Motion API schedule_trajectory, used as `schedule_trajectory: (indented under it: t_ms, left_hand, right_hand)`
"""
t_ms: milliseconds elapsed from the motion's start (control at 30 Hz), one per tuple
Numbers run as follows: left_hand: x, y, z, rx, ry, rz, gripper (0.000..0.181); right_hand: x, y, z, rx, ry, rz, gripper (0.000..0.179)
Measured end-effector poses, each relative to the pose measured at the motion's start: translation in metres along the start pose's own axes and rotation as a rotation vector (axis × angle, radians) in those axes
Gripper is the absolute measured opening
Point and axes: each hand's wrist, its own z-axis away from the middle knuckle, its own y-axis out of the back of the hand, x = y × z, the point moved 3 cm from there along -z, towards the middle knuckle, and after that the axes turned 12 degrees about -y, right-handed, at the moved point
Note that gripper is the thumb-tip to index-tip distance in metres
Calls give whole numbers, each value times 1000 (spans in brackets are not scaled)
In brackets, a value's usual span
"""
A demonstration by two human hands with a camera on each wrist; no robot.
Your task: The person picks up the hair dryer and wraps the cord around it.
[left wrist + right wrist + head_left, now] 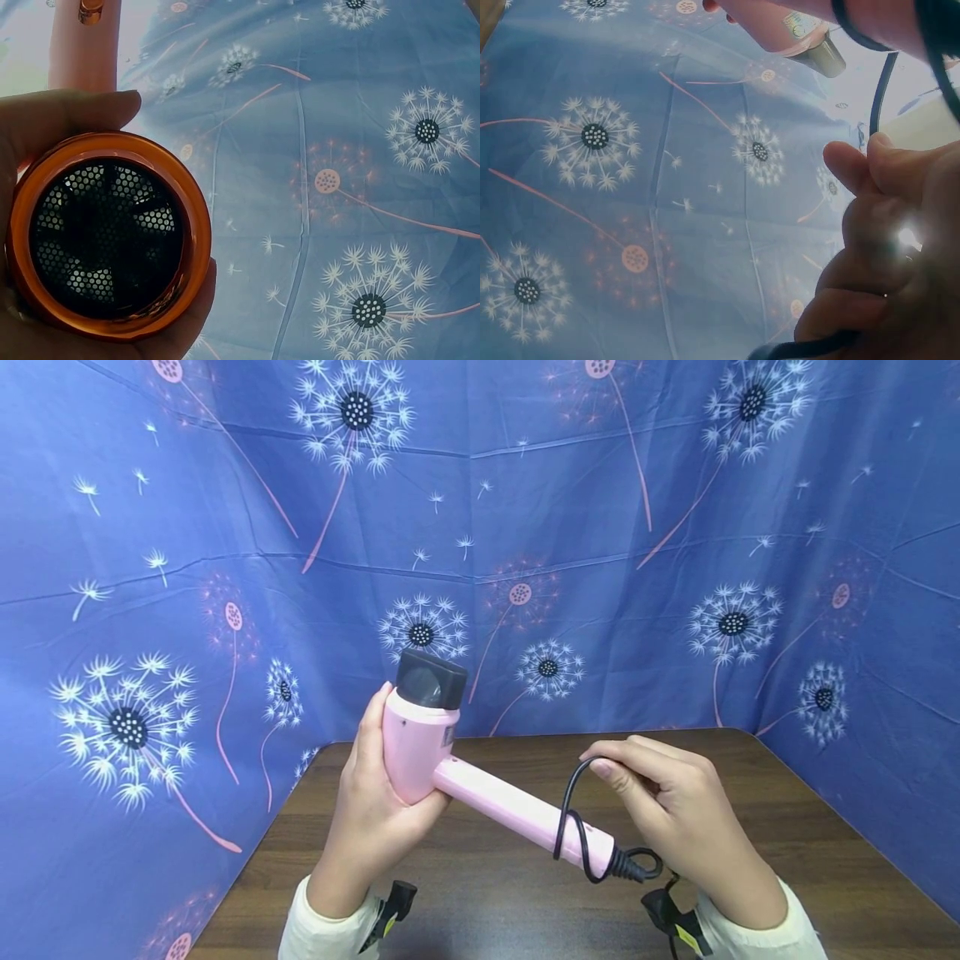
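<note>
Both grip: left hand (375, 810) the hair dryer (465, 781), right hand (678, 806) the cord (567, 795), so loose around the hair dryer it may slip off.

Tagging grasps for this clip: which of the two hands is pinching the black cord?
The right hand: its thumb and fingers pinch the black cord, whereas the left hand grips the pink hair dryer around its barrel.

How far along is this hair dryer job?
Looks done: a loop of cord around the handle near its end. In hand: the left hand holds the hair dryer, the right hand pinches the cord. Left: probably more winding, as the pinched stretch stands off the handle, though unwinding is possible.
</note>
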Motion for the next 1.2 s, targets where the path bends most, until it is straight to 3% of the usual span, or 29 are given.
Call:
schedule_trajectory:
  t_ms: [267,733,1067,1200]
  left_hand:
    - [1,1,0,-2,20,22,126]
    - [3,2,0,26,4,30,126]
    - [1,2,1,42,27,39,127]
    - [0,2,0,45,35,41,127]
  right_hand:
    - [4,-3,0,-110,-41,22,34]
    - [6,-8,1,-159,-94,71,27]
    - [4,-15,1,-154,-40,85,25]
    - [5,-17,2,-191,-81,94,26]
